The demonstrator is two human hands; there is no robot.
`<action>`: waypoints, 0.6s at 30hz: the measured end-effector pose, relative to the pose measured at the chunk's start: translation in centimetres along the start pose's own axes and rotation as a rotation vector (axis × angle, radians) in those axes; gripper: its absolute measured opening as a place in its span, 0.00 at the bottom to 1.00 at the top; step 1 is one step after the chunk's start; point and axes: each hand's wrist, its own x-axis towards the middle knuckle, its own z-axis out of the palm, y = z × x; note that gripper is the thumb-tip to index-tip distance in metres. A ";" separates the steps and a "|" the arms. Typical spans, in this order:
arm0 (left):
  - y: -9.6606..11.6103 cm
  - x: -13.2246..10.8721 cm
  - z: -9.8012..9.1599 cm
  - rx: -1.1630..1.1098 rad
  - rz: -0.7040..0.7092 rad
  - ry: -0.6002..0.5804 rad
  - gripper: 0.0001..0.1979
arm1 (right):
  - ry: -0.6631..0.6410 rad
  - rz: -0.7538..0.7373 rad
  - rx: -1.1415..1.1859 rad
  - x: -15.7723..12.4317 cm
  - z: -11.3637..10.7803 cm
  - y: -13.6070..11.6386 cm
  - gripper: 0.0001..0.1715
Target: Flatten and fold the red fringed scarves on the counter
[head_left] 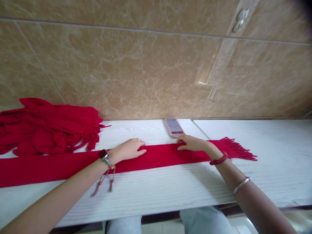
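A long red scarf (161, 154) lies flat in a narrow strip across the white table, its fringe spread out at the right end and its left end running out of view. My left hand (128, 149) rests on the strip near the middle, fingers stretched along its far edge. Farther right, my right hand (191, 143) lies on the same cloth with its fingers slightly bent and apart. Neither hand visibly grips the fabric. On the left, a loose heap of red fringed cloth (53, 126) sits behind the strip.
A phone (174, 127) lies on the white table (151, 188) just beyond my right hand, near the wall. The tiled wall (136, 71) rises along the table's far edge. A small cat-shaped hook (240, 20) is fixed high on the right. My knees show below the near edge.
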 end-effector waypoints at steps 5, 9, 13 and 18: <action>2.0 3.2 -0.7 -0.063 -0.042 -0.114 0.14 | 0.011 -0.004 -0.032 0.1 0.1 -0.1 0.14; 3.2 5.3 0.0 -0.123 -0.096 -0.091 0.14 | 0.062 -0.030 -0.018 -0.1 0.1 -0.3 0.11; 4.3 6.8 1.0 -0.133 -0.073 -0.041 0.12 | 0.101 -0.066 0.069 -0.4 0.3 -0.4 0.13; 6.2 6.5 2.5 -0.112 -0.063 0.136 0.07 | 0.130 -0.130 0.067 -0.2 0.9 -0.4 0.20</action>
